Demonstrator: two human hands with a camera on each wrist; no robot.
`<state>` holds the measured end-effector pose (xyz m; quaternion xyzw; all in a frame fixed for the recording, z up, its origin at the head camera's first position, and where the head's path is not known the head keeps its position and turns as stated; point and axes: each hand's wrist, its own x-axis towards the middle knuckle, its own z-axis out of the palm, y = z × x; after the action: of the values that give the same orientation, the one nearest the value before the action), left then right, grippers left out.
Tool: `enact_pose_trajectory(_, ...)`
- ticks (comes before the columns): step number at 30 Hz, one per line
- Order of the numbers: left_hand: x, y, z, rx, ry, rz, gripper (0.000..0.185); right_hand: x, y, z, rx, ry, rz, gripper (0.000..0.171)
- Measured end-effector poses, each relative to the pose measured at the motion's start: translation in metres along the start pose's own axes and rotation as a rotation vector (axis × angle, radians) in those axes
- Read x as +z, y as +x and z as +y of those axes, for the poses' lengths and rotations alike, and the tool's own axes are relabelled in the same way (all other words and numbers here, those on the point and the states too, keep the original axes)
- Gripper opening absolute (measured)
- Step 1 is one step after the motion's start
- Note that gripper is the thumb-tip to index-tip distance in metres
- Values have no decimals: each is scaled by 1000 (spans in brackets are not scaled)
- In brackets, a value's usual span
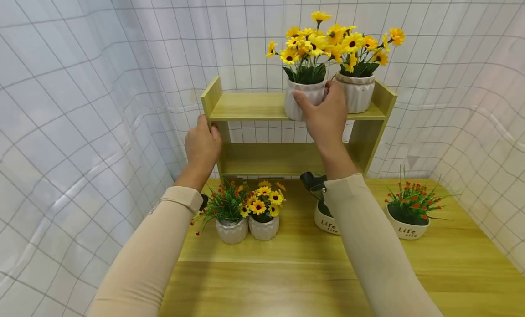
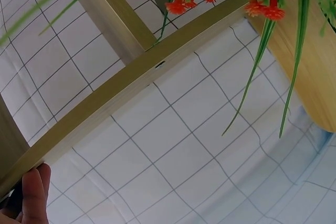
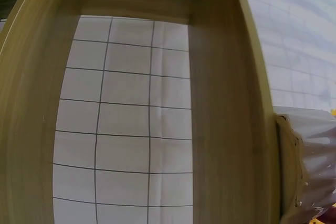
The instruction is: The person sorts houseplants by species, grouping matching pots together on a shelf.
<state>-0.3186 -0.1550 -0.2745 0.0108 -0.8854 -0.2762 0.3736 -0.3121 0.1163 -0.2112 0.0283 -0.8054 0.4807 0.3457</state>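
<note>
Right hand (image 1: 328, 119) pinches yellow-flowered pot (image 1: 308, 90), axis upright, at near edge of top shelf (image 1: 250, 106), just left of second pot (image 1: 359, 94); left hand (image 1: 203, 144), farther off, grips left panel (image 1: 211, 94).

Brightly and diffusely lit in the head view, with pale glare on the wood-grain tabletop (image 1: 262, 285) and soft shadow beneath the shelf unit (image 1: 250, 106). Dimmer, slightly soft and bowed in the right wrist view.

Flowerpot (image 1: 312, 90): white, ribbed wall; yellow, dark-centred flowers (image 1: 317, 44) above green leaves (image 1: 305, 74). Near upright, right of centre at front edge of top board (image 1: 246, 106); base contact unclear. Shelf (image 1: 270, 156): yellowish wood-grain, two tiers, standing upright, side panels rising above top board.
</note>
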Motion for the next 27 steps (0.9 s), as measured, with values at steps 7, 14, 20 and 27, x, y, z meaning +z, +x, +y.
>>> enact_pose_trajectory(7,1,0,0,1,8,-15,22,8,8,-2,42,-96,-29,88)
enact_pose_trajectory(14,-1,1,0,4,7,-9,22,14,16,-3,66,-156,-50,91)
enact_pose_trajectory(20,-2,1,0,12,3,5,21,20,17,-1,47,-141,-25,91)
enact_pose_trajectory(27,-1,1,0,1,4,-12,21,15,5,3,-13,0,11,84)
